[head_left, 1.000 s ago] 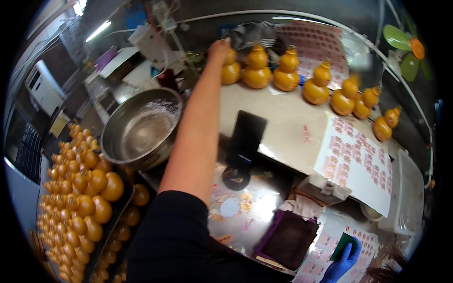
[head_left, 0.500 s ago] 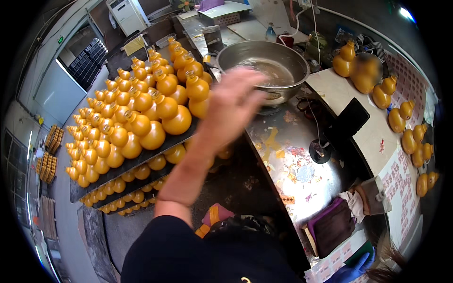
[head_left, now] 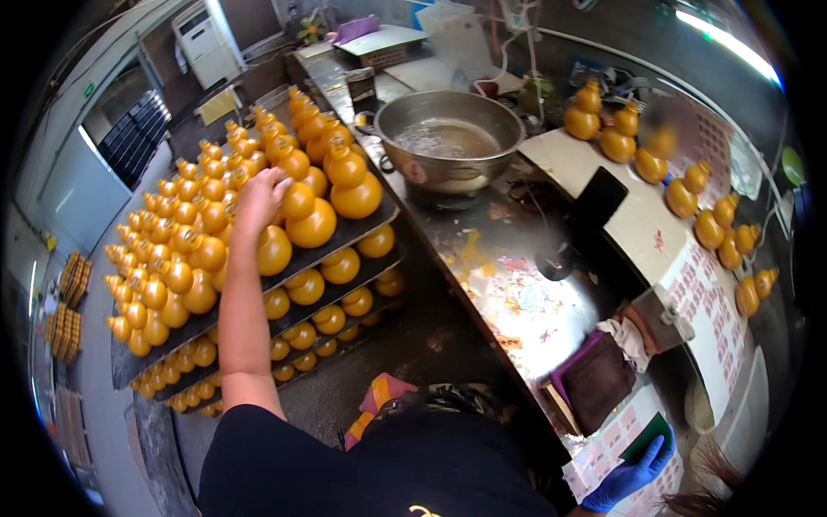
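My left hand (head_left: 261, 196) reaches over rows of glossy orange-yellow gourd-shaped bottles on a dark tray. Its fingers are closed at the top of one of these bottles; the hand hides much of it. Right beside the hand stands another gourd-shaped bottle (head_left: 311, 226), upright with a rounded base. At the lower right, my right hand (head_left: 633, 476) wears a blue glove and is closed on a flat dark green piece (head_left: 644, 438), over a sheet with rows of red print (head_left: 603, 444).
A wide metal basin (head_left: 457, 138) with liquid stands on the stained metal worktop (head_left: 508, 297). Further gourd-shaped bottles (head_left: 680, 200) line the pale ledge. A phone-like black slab (head_left: 601, 194) stands upright there. A dark cloth (head_left: 596, 383) lies near the metal holder (head_left: 659, 319).
My left hand has moved left and down from before the basin to the bottles, and its fingers have closed. The view has shifted, showing more of the gloved right hand.
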Demonstrator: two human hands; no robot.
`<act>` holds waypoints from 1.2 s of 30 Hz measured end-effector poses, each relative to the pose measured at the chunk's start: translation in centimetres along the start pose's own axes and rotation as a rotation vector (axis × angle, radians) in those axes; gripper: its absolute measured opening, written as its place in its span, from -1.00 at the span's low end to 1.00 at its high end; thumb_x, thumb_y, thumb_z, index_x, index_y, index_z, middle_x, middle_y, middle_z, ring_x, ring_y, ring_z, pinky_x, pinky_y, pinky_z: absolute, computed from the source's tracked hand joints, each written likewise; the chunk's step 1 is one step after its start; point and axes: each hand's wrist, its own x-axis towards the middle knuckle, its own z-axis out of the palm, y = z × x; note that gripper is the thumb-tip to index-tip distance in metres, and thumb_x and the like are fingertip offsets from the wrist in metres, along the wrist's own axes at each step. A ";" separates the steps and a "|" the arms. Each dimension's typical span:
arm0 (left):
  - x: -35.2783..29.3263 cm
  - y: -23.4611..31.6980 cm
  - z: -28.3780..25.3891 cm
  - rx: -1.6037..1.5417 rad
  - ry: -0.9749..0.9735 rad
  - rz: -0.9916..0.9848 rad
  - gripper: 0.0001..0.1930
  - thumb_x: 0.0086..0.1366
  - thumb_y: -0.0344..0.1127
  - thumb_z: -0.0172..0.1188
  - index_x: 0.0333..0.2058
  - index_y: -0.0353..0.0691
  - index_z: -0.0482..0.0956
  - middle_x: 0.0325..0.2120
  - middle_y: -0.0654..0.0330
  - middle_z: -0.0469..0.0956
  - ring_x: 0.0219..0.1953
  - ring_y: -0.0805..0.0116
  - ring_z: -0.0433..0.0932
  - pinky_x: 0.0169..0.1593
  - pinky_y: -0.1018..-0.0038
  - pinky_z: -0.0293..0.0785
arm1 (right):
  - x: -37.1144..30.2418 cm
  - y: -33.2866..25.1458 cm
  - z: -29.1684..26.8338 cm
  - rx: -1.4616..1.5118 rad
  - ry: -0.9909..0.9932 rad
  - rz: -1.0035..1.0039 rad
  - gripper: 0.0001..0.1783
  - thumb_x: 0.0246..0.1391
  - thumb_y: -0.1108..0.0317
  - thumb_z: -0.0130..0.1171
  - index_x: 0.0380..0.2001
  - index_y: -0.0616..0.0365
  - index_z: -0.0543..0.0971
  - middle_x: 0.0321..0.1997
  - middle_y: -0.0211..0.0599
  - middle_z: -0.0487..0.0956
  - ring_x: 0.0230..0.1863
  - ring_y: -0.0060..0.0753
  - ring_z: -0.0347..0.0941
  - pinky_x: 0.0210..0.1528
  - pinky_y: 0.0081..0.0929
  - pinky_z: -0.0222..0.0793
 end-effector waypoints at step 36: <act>19.5 22.4 13.6 0.131 -0.295 1.003 -0.88 0.08 -0.35 0.17 -0.39 -0.23 0.57 -0.27 0.18 0.48 -0.11 0.15 0.48 -0.10 0.30 0.47 | -2.3 0.9 1.1 -0.130 0.029 0.056 -0.76 0.25 0.44 0.01 -0.06 0.28 0.48 -0.08 -0.35 0.51 -0.05 -0.52 0.39 0.10 -0.56 0.25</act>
